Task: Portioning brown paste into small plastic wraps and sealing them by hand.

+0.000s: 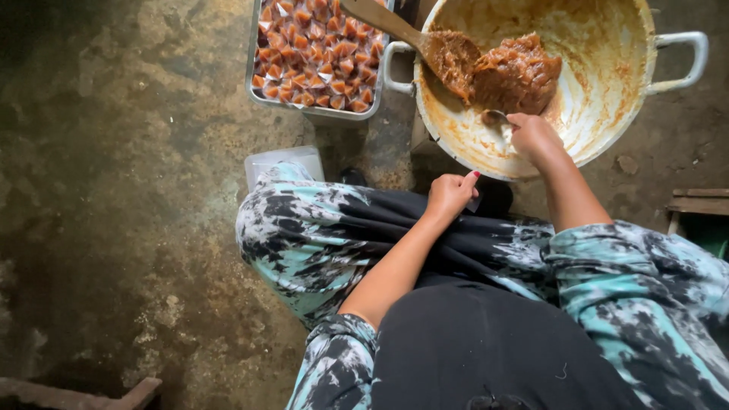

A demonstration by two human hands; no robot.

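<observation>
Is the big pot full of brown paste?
No, the pot is mostly scraped out, with one brown lump left near the wooden paddle.

Lighting: we note dim, uneven daylight, brightest at upper right on the pale wok (607, 68); the concrete floor (114, 190) darkens toward the left edge and lower corners. Soft shadows only. Focus sharp centrally; mild wide-angle stretching at edges.

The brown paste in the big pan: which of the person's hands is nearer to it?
Right. The right hand holds a spoon at the edge of the brown paste; the left hand rests lower, on the lap, outside the pan.
</observation>
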